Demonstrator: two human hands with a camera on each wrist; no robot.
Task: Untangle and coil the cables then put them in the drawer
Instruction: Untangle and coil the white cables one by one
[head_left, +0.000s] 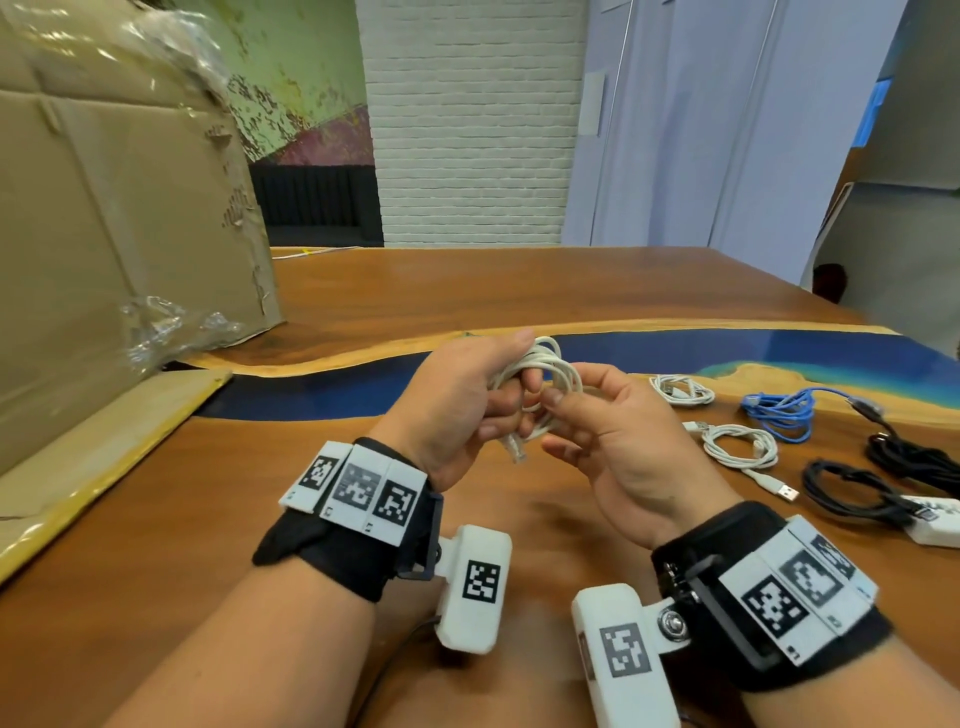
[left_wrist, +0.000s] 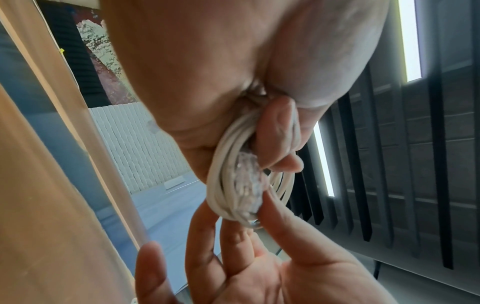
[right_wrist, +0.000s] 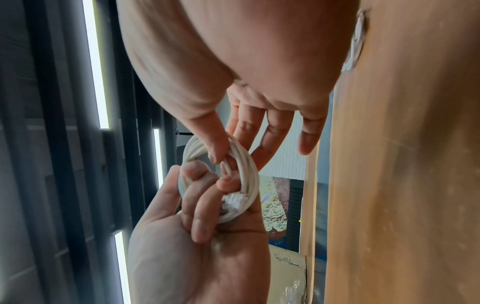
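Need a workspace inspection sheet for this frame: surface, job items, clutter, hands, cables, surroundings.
Surface: wooden table with a blue resin strip.
Job's things: white cable coil held above the table, clear plug hanging below; drawer nothing seen.
Clutter: cardboard box with torn plastic wrap, far left; flat cardboard sheet beside it.
Grippers: left hand grips the coil, fingers through its loops; right hand pinches the coil's side with thumb and forefinger.
Cables: on the table at right, two white bundles, blue cable, black cables, white adapter.
Surroundings: white brick wall, pale panels at right.
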